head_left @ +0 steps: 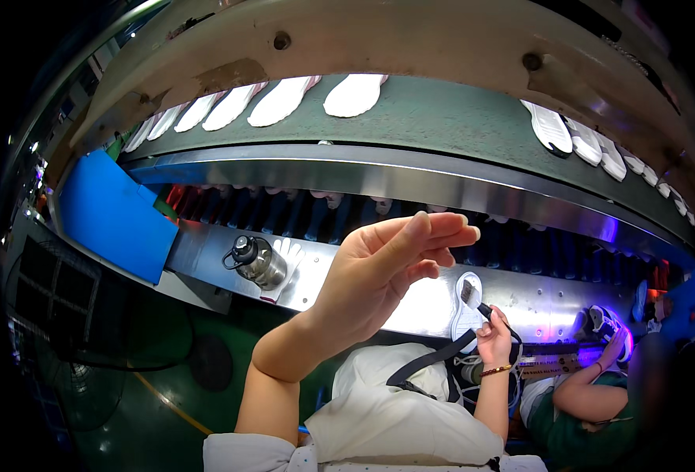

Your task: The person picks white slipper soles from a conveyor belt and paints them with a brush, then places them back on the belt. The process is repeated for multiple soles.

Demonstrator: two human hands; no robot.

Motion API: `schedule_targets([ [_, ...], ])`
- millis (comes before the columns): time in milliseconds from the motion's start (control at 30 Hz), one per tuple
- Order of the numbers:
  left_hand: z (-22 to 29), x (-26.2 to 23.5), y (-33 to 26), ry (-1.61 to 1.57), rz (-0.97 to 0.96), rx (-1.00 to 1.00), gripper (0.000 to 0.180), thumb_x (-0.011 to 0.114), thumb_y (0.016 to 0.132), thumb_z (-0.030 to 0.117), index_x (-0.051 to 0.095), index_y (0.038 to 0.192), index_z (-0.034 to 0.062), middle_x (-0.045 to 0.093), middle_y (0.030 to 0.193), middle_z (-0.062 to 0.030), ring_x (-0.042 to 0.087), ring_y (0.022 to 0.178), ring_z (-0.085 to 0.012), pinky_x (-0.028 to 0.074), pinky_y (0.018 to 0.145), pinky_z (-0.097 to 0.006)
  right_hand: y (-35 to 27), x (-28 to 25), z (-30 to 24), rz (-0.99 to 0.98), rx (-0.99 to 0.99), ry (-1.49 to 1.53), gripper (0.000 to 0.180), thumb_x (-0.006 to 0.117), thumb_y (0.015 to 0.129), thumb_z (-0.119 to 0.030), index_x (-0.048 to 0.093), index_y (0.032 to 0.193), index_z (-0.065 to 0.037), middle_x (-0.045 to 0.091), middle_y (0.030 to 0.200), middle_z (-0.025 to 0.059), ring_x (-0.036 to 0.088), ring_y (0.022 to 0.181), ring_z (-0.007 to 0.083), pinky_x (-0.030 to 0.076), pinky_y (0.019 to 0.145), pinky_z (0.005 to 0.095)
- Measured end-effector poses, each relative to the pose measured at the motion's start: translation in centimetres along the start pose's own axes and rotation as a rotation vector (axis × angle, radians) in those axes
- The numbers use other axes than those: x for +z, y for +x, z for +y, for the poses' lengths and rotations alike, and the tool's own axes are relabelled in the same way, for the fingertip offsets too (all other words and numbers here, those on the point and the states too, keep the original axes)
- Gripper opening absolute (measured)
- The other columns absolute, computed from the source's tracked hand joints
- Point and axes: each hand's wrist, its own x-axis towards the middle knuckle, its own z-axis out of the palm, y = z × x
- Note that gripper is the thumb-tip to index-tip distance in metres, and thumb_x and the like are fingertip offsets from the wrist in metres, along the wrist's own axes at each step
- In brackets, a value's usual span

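The left hand (391, 263) is hovering open, fingers extended, holding nothing. The right hand (493, 334) is gripping a brush (473, 297), its bristles touching the white shoe sole (467, 311) beside it.

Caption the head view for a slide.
Left hand raised empty, right hand brushing a white shoe sole beside a conveyor.
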Motion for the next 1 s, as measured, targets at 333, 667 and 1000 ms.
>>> schedule_targets([
  [333,-8.7,-16.2,-1.8,0.262,0.779,-0.145,0.016,0.059,0.077,0.017,0.058,0.08,0.002,0.058,0.071,-0.0033,0.046,0.059,-0.0058,0.037,0.058,-0.019,-0.5,0.0,-1.1,-0.013,-0.07,0.038,0.017,0.051,0.08,-0.008,0.052,0.097,-0.005,0.056,0.076,0.0028,0.044,0.049,0.007,0.036,0.046,0.0198],
  [667,-21.5,-29.1,-13.4,0.68,1.187,-0.661,0.044,0.063,0.07,0.032,0.049,0.095,-0.001,0.055,0.086,-0.0125,0.055,0.074,-0.0232,0.045,0.065,-0.033,-1.5,-0.9,-2.6,0.111,-0.101,-0.016,0.015,0.051,0.08,-0.01,0.053,0.095,-0.006,0.052,0.066,0.0001,0.042,0.047,0.0072,0.035,0.045,0.0202],
  [1000,-16.0,-26.9,-13.2,0.018,0.684,-0.635,0.045,0.056,0.067,0.021,0.041,0.106,0.0027,0.05,0.097,-0.0101,0.047,0.084,-0.0199,0.038,0.069,-0.032,-1.5,0.7,-5.2,0.048,-0.181,0.006,0.017,0.049,0.081,-0.008,0.052,0.097,-0.005,0.054,0.072,0.0016,0.043,0.048,0.0066,0.034,0.046,0.0198],
])
